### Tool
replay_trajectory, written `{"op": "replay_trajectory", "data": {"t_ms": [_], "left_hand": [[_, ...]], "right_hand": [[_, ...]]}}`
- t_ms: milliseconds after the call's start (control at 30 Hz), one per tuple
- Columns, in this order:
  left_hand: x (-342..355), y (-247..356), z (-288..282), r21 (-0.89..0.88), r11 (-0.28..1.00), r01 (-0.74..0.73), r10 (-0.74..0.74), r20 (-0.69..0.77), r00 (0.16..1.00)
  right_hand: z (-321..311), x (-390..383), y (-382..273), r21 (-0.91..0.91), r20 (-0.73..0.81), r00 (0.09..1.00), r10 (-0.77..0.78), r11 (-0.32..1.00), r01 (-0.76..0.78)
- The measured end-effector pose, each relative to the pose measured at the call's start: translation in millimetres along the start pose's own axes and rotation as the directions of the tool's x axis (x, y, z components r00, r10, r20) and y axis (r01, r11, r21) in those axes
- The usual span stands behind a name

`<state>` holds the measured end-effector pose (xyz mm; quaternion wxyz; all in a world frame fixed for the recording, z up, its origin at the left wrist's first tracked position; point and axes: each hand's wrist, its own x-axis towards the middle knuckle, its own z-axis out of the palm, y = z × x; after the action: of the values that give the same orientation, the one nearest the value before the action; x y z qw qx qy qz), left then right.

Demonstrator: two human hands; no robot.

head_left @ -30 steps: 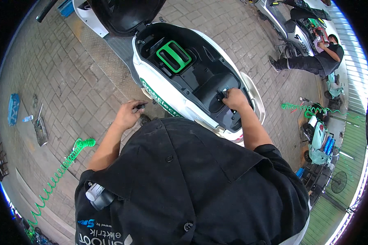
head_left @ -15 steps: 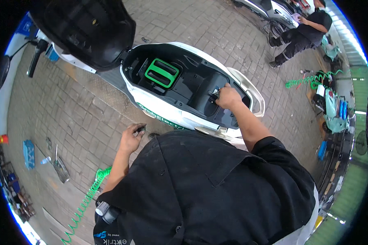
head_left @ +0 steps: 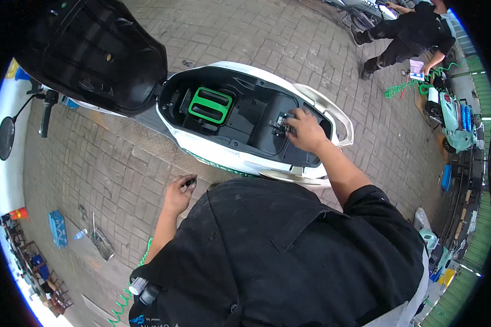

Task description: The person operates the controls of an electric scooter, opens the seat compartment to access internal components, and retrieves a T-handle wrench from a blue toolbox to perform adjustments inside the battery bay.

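Observation:
A white scooter stands before me with its black seat tipped up on the left. Inside the underseat compartment sits a green-framed block with two black handles. On the raised black hump at the rear lies a small dark-and-silver part. My right hand is just over it, fingers bent and apart, with nothing visible between them. Low beside the scooter, my left hand pinches a small black piece, whose kind I cannot make out.
A cream grab rail curves round the scooter's tail. On the left floor are a blue crate, a bottle and a metal tray. At upper right a co-worker holds papers near a coiled green hose.
My right hand has loosened from the small part on the hump, its fingers spreading. The left hand still pinches the black piece. The co-worker has lowered an arm with papers. My view has shifted.

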<state>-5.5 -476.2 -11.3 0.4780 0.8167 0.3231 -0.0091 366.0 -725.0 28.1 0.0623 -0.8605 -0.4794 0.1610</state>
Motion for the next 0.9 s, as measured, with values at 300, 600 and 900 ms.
{"op": "replay_trajectory", "data": {"t_ms": [300,600,900], "left_hand": [[6,10,4,0.044,0.999,-0.028,0.027,0.029,0.999],[5,20,16,0.062,0.998,-0.014,0.012,0.028,1.000],[-2,20,21,0.079,0.996,0.034,-0.033,-0.010,0.999]], "right_hand": [[4,-23,5,-0.130,0.061,0.997,-0.046,0.990,0.054],[9,-6,0,-0.159,0.122,0.988,-0.096,0.981,0.115],[6,-5,23,-0.133,0.168,0.969,-0.182,0.970,0.205]]}}
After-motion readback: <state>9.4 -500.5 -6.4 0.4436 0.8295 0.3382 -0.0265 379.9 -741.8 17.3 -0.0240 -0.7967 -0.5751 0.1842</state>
